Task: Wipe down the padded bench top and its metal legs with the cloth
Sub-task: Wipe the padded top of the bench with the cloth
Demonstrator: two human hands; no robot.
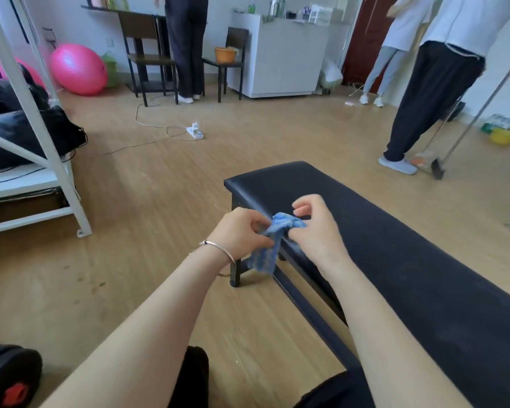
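A long black padded bench runs from centre to lower right, on dark metal legs with a low rail along its left side. Both hands hold a blue cloth above the bench's left edge. My left hand, with a thin bangle at the wrist, pinches one end of the cloth, and a strip of it hangs down beside the bench. My right hand grips the other, bunched end with curled fingers.
A white metal frame with dark bags stands at left. A power strip and cord lie on the wood floor. A person with a broom stands at right; two others stand at the back by chairs and a white counter. Pink balls sit at far left.
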